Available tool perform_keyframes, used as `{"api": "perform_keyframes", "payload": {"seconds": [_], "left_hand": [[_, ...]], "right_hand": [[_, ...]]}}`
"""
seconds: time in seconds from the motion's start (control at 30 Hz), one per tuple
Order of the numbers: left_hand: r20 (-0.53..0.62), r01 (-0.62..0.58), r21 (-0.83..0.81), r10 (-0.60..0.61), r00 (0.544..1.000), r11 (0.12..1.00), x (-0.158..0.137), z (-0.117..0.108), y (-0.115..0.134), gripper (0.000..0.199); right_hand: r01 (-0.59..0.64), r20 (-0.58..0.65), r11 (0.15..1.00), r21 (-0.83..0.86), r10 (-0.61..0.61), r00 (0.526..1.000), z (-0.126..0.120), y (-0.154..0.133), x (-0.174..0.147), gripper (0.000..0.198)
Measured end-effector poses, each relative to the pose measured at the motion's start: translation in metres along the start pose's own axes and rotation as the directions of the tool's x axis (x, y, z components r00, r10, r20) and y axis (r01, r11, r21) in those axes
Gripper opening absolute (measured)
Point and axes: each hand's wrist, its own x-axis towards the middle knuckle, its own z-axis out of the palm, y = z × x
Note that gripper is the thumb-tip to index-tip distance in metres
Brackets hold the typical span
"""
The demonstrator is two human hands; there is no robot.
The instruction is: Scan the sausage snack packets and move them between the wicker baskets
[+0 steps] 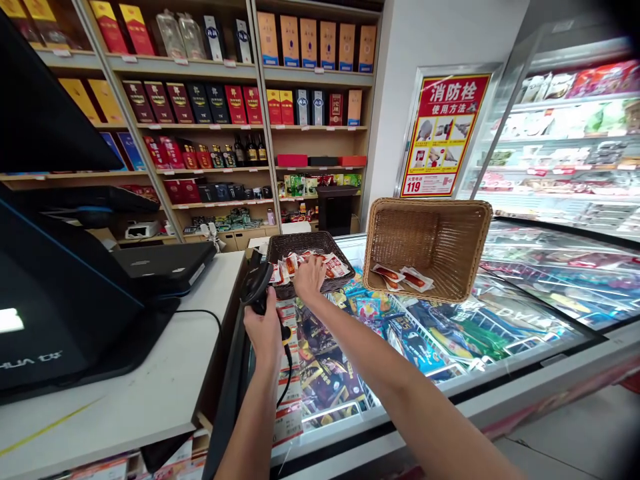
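Note:
My left hand [265,327] is wrapped round the handle of a black barcode scanner [257,285], whose cable hangs down below. Its head is close to the near left corner of a dark brown woven basket [345,283]. Several packaged sausages [336,267] in clear, red and white wrappers lie in that basket. Among them, my right hand [310,277] reaches in with its fingers curled down on a packet; the fingertips are partly hidden. To the right, a light brown wicker basket [425,230] is tipped toward me, with a few similar sausage packets [418,280] at its lower side.
Both baskets are on the glass top of a chest freezer [360,413] full of bagged goods. A white counter [165,373] with a dark checkout terminal [65,313] stands left. Shelves of boxed bottles [200,103] line the back; a lit fridge [575,140] is right.

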Motion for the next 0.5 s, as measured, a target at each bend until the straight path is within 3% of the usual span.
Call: {"api": "perform_keyframes", "payload": {"seconds": [0.1,0.2,0.37,0.5], "left_hand": [[-0.026,0.020,-0.005,-0.021,0.999,1.000,-0.003,0.003,0.005,0.053],[0.023,0.036,-0.007,-0.036,0.999,0.999,-0.007,0.007,0.007,0.051],[0.209,0.123,-0.001,-0.120,0.970,0.992,-0.019,0.019,0.007,0.052],[0.392,0.128,0.062,-0.142,0.909,0.990,-0.035,0.029,0.009,0.055]], "right_hand": [[-0.041,-0.068,0.992,0.121,0.050,0.996,-0.009,0.015,-0.004,0.022],[0.025,-0.168,0.967,0.255,0.019,0.986,-0.037,0.045,-0.011,0.022],[0.243,-0.406,0.912,0.330,-0.095,0.909,-0.095,0.119,-0.034,0.022],[0.253,-0.526,0.923,0.291,-0.066,0.848,-0.112,0.166,-0.051,0.029]]}}
